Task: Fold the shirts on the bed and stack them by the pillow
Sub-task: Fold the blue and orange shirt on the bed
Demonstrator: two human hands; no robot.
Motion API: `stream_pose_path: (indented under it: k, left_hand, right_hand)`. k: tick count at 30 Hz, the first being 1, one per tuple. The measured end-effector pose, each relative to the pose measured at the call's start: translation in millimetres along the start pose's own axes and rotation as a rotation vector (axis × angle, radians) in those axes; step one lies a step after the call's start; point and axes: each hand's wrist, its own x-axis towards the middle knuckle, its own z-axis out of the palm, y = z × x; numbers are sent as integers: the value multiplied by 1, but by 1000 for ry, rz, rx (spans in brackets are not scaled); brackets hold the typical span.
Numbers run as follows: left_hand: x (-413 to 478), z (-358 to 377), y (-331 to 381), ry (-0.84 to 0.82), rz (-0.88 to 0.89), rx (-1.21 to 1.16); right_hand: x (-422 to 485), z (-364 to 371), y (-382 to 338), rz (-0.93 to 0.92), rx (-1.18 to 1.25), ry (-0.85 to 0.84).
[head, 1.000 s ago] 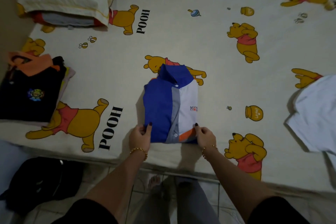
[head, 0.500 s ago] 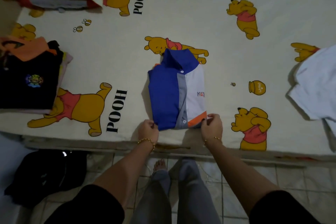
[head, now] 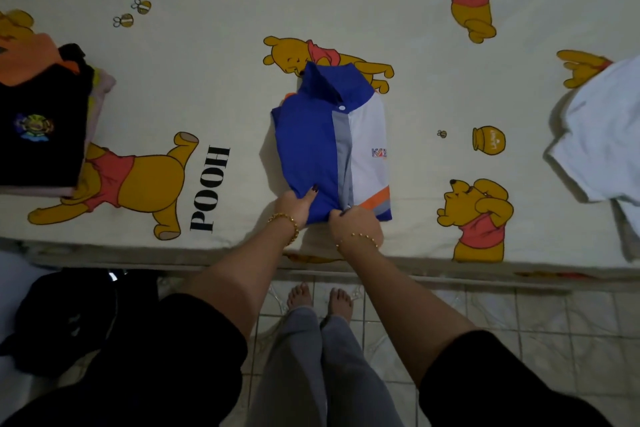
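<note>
Where the blue shirt (head: 308,149) lies folded on the bed (head: 207,80), I log at its near hem: left hand (head: 297,205) gripping, thumb on top; right hand (head: 356,224) pinching the placket. Folded stack (head: 41,121): far left.

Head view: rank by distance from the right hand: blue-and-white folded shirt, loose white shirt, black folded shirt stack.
1. blue-and-white folded shirt, mid-bed, pinched by the right hand.
2. loose white shirt, right edge.
3. black folded shirt stack, left edge.
</note>
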Motion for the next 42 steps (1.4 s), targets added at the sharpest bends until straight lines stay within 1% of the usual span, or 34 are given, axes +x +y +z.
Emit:
stream_pose_path:
  k: [3, 7, 8, 10, 11, 12, 13, 15, 16, 17, 18, 19, 21, 23, 24, 25, 27, 28, 29, 30, 32, 33, 34, 35, 37, 38, 42]
  left_hand:
    - [-5, 4, -2, 3, -8, 0]
    - [-10, 6, 0, 16, -19, -49]
    - [-11, 7, 2, 9, -20, -58]
    - [-16, 4, 10, -7, -20, -69]
    - [-16, 2, 13, -20, -23, -87]
    - [-15, 0, 15, -33, -26, -118]
    - [-15, -2, 17, -52, -34, -150]
    - [-17, -2, 21, -75, -43, -191]
    - [-18, 0, 21, -80, -45, -200]
    - [-18, 3, 21, -80, -48, -207]
    - [-19, 5, 22, -75, -53, -218]
    - [-20, 7, 22, -69, -70, -228]
    - [-20, 10, 23, -48, -123, -272]
    - [-21, 11, 25, -36, -170, -329]
    - [-23, 11, 26, -33, -180, -345]
    - [-23, 11, 27, -36, -186, -350]
    - [-24, 11, 29, -51, -190, -349]
    - [-24, 11, 29, -59, -189, -350]
    - [-24, 10, 30, -65, -188, -351]
    - [-24, 9, 30, -72, -182, -348]
    - [-24, 7, 30, -85, -157, -313]
    - [-25, 8, 29, -91, -143, -288]
    - [-25, 8, 28, -95, -130, -266]
    - [-25, 10, 27, -99, -118, -253]
    - [-27, 12, 25, -95, -89, -239]
    - [-29, 12, 24, -91, -73, -224]
    - [-31, 7, 21, -67, -30, -151]
  right_hand:
    - [-2, -5, -6, 120, 120, -163]
    - [0, -11, -12, 347, 461, -364]
    - [2, -10, -10, 398, 569, -371]
    - [5, -4, -2, 412, 695, -301]
    - [3, -5, 2, 362, 687, -228]
    - [-1, -7, 7, 260, 625, -133]
    - [-3, -11, 13, 108, 498, -38]
    - [-5, -19, 25, -218, 107, 147]
    - [-7, -22, 29, -311, -6, 205]
    - [-7, -23, 31, -338, -31, 221]
    - [-7, -22, 31, -309, 14, 198]
    - [-7, -21, 29, -239, 122, 156]
    - [-5, -18, 22, -24, 468, -11]
    - [-5, -20, 12, 244, 847, -216]
    - [-3, -21, 9, 324, 973, -280]
    - [0, -20, 9, 359, 1017, -301]
    - [8, -18, 12, 322, 948, -261]
    - [9, -19, 16, 252, 854, -199]
    - [10, -19, 21, 142, 730, -117]
    - [13, -19, 29, -10, 562, -21]
    - [13, -24, 47, -326, 168, 165]
    - [13, -27, 54, -450, 24, 254]
    - [14, -30, 61, -544, -55, 336]
    - [14, -32, 65, -602, -95, 404]
    - [14, -34, 68, -632, -101, 487]
    - [14, -35, 68, -638, -90, 490]
    - [5, -37, 71, -643, -78, 397]
